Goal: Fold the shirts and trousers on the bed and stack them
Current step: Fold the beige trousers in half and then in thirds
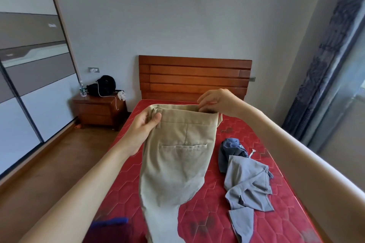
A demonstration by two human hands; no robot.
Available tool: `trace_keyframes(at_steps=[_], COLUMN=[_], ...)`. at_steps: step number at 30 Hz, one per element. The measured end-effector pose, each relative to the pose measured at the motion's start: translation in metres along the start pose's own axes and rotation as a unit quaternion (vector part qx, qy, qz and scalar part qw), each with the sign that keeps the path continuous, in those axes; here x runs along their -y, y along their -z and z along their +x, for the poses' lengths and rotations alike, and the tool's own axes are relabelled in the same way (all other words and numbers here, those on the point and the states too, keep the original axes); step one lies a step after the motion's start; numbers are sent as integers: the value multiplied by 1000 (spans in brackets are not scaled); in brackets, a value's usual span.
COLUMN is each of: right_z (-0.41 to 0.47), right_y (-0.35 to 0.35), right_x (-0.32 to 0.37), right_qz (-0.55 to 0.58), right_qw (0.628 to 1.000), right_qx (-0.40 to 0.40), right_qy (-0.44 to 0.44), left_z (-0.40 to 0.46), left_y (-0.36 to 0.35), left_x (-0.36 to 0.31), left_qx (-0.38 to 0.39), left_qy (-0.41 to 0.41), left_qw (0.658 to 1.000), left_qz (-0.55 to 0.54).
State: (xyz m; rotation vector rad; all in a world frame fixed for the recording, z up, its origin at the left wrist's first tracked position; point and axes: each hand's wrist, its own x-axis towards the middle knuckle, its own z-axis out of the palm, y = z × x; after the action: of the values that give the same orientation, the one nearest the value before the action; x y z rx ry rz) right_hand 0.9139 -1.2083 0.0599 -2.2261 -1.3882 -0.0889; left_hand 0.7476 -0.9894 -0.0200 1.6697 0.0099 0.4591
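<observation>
Both hands hold beige trousers [175, 156] up over the bed [215, 199], a bare red quilted mattress. The left hand [143, 130] pinches the waistband at 9 o'clock; the right hand [215, 101] pinches it at 1 o'clock. A crumpled grey-blue shirt [246, 185] lies at 4 o'clock. The wooden headboard [194, 77] stands at 12, the nightstand [98, 110] at 10, the curtain [324, 59] at 2.

The plain beige cotton trousers [175, 156] show no pattern, only tone-on-tone stitching at the back pocket. The quilted mattress [286, 221] beneath is bright red with a hexagon stitch pattern and dark smudges near. On the right lies a crumpled grey-blue shirt [246, 183] beside a darker slate-blue garment [231, 148]. The slatted wooden headboard [194, 77], far, is reddish-brown. The left wardrobe doors [29, 65] carry white and taupe bands.
</observation>
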Motion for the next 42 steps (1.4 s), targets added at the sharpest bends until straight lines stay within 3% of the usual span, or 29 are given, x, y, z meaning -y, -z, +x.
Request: trace_keyframes(at_steps=[4, 8, 11, 17, 22, 25, 31, 35, 42], right_z=[-5, -10, -24, -54, -49, -41, -26, -26, -39], right_y=[-7, -22, -44, -79, -74, -56, -3, 9, 14], right_x=[1, 8, 7, 1, 20, 35, 48, 48, 32], right_qz=[55, -31, -118, -56, -48, -103, -77, -48, -17], right_qw=[990, 983, 987, 995, 965, 954, 938, 957, 989], right_qx=[114, 163, 102, -84, -257, -273, -330, -286, -132], right_qy=[-60, -75, -41, -9, 32, 65, 75, 9, -63], left_z=[-4, -13, -23, -41, -41, -35, -8, 4, 4], left_y=[-5, -13, -18, -24, -34, -40, -40, -45, -46], left_x=[1, 11, 25, 44, 45, 35, -16, -34, -22], left_qx=[-31, -43, -48, -89, -140, -171, -168, -141, -113], left_qy=[-31, -54, -67, -81, -104, -121, -159, -136, -127], left_qw=[999, 996, 993, 982, 975, 972, 973, 980, 984], left_qz=[10, 51, 83, 146, 136, 103, 17, -38, -55])
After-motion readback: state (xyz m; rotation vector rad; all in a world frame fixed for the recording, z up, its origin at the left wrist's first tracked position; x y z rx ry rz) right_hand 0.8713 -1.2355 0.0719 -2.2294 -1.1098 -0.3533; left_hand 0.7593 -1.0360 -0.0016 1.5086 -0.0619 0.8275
